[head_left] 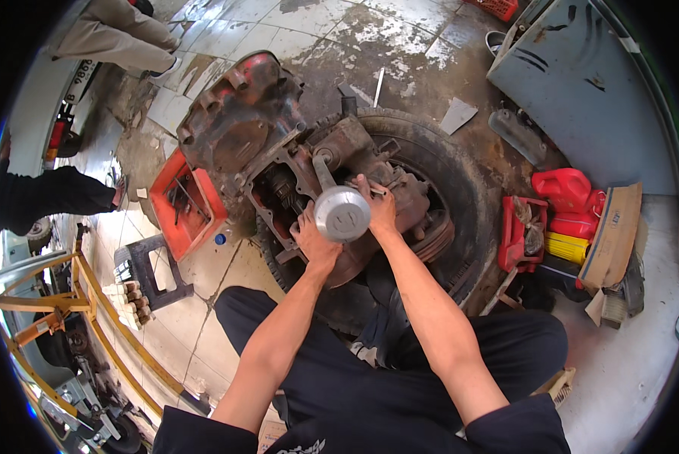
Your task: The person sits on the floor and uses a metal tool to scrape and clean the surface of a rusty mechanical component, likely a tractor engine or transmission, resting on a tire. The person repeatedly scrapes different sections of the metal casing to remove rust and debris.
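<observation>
A rusty red gearbox housing (241, 121) rests on a black tyre (460, 189) lying flat on the floor. Over its open middle sits a shiny metal bowl-shaped part (342, 214). My left hand (314, 240) grips the bowl's left side from below. My right hand (379, 206) holds its right edge, fingers stretched up onto the housing. A grey lever (323, 171) rises just behind the bowl. Gears (283, 191) show inside the open casing at the left.
A red tray with tools (184, 204) and a small black stool (149, 270) stand at the left. Red and yellow containers (566, 204) and cardboard (612, 238) lie at the right. Other people's legs (120, 38) are at the upper left. A yellow frame (90, 318) runs along the lower left.
</observation>
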`<control>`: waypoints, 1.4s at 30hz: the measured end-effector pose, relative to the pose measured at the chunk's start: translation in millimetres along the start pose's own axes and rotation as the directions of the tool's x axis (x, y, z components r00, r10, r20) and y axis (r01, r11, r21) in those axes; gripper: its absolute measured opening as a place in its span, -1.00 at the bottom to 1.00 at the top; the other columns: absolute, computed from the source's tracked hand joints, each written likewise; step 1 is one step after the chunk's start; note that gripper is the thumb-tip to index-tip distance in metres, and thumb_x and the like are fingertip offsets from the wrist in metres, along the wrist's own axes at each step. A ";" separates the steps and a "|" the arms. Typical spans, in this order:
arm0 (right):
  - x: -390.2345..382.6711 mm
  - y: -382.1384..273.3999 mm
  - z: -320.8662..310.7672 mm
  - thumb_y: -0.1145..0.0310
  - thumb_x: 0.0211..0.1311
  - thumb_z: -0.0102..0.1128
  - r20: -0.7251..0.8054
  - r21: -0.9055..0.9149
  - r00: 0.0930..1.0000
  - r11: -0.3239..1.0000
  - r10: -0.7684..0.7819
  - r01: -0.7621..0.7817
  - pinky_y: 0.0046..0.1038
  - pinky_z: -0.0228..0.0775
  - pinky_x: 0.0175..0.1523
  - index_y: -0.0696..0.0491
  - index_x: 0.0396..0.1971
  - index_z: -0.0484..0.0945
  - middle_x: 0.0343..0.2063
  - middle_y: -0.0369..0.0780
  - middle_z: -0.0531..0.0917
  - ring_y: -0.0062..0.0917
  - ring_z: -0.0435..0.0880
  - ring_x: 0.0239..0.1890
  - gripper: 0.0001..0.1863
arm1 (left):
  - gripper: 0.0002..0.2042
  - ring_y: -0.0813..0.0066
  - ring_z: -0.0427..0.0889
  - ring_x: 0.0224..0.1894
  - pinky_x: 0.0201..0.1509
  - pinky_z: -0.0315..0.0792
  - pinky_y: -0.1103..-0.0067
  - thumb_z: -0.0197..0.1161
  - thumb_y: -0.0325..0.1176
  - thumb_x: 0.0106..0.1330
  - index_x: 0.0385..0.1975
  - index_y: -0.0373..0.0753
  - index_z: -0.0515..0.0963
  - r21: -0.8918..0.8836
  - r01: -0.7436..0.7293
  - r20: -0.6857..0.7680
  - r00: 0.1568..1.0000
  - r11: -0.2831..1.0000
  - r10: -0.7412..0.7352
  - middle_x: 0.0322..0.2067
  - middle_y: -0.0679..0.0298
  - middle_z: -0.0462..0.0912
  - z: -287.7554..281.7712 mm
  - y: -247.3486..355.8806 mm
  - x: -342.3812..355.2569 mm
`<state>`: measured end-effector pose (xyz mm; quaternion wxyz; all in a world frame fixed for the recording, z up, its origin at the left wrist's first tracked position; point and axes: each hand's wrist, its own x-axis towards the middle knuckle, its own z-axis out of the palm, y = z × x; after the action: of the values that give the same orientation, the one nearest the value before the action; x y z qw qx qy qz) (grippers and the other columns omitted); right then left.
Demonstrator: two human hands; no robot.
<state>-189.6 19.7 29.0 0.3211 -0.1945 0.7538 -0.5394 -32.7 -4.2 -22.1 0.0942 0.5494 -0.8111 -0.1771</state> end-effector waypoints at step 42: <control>-25.7 37.5 7.5 0.39 0.24 0.19 0.317 -0.352 0.876 0.813 -0.363 0.464 -0.10 0.54 -0.04 0.23 -0.12 0.60 -0.25 0.04 0.64 -0.01 0.63 -0.13 -0.72 | -0.46 -0.13 0.54 -0.11 0.01 0.34 0.16 -0.08 0.01 0.52 -0.11 -0.48 0.53 0.046 0.065 -0.080 0.995 0.997 -0.061 -0.28 -0.16 0.60 -25.0 22.5 22.6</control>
<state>-163.9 43.8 -0.7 0.2329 -0.4809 0.7469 -0.3959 -51.9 -22.2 8.7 0.1069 0.5833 -0.7932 -0.1383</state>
